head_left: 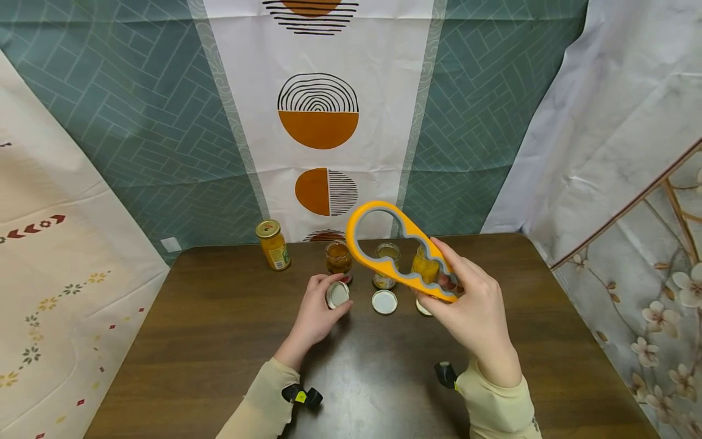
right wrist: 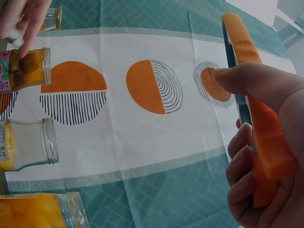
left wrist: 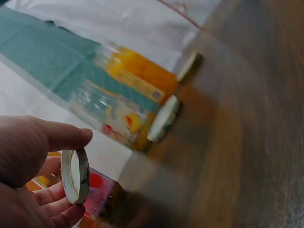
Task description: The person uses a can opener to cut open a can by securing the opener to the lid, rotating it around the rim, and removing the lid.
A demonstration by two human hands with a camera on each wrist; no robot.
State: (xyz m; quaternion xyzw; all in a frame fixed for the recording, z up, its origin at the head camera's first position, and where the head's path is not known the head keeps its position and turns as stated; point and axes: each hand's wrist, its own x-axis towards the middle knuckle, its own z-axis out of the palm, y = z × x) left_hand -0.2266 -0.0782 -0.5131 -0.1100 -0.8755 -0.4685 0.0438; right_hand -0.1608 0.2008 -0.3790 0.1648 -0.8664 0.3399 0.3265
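My left hand (head_left: 314, 316) pinches a round metal jar lid (head_left: 337, 295) between thumb and fingers, its pale inside showing. Just beyond it stands a lidless jar of dark fruit (head_left: 339, 261), partly hidden by the fingers in the left wrist view. Raised over the right part of the table, my right hand (head_left: 479, 308) grips the end of an orange-yellow jar opener (head_left: 378, 264) with a grey scalloped inner edge. Behind the opener are a lidless, mostly see-through jar (left wrist: 111, 114) and a lidless jar of yellow fruit (left wrist: 140, 71).
A jar with its gold lid on (head_left: 274, 247) stands at the back left of the brown table (head_left: 219, 341). One loose lid (head_left: 384, 302) lies in front of the middle jar, and another lid (left wrist: 190, 68) is by the yellow-fruit jar. Patterned cloth (head_left: 318, 55) hangs behind.
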